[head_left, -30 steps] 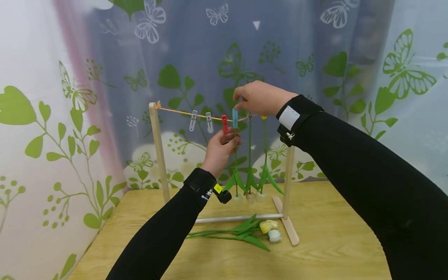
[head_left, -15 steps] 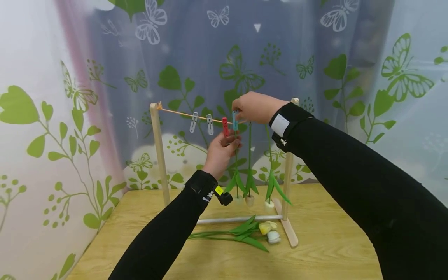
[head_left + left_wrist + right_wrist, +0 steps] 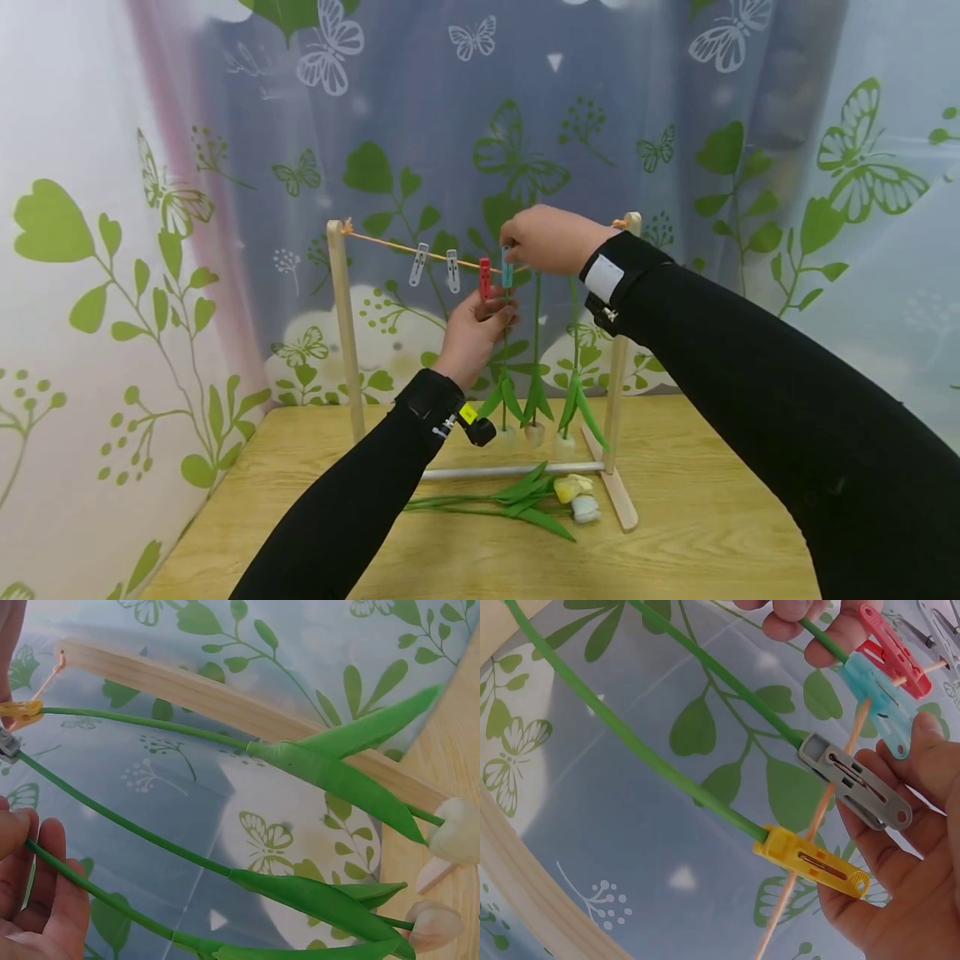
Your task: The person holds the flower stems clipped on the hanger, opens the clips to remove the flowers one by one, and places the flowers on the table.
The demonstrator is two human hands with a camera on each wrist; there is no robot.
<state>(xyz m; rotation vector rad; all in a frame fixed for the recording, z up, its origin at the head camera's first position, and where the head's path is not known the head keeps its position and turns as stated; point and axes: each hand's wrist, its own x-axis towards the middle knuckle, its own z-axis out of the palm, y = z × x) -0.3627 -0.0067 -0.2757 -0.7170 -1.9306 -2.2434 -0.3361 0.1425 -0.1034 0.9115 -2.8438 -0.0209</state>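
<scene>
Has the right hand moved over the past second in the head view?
Yes: the right hand has moved down and slightly left against the green butterfly printed on the curtain.

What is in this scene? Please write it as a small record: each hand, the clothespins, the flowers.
Left hand: holds a green stem just below the blue clothespin
Right hand: pinches the blue clothespin
Line: orange string, strung across a wooden rack
Clothespins with stems: blue, gray clothespin, yellow clothespin
Clothespins without flowers: red clothespin, two pale clothespins
Hanging flowers: three, heads down
Lying on table: yellow flower, white flower
</scene>
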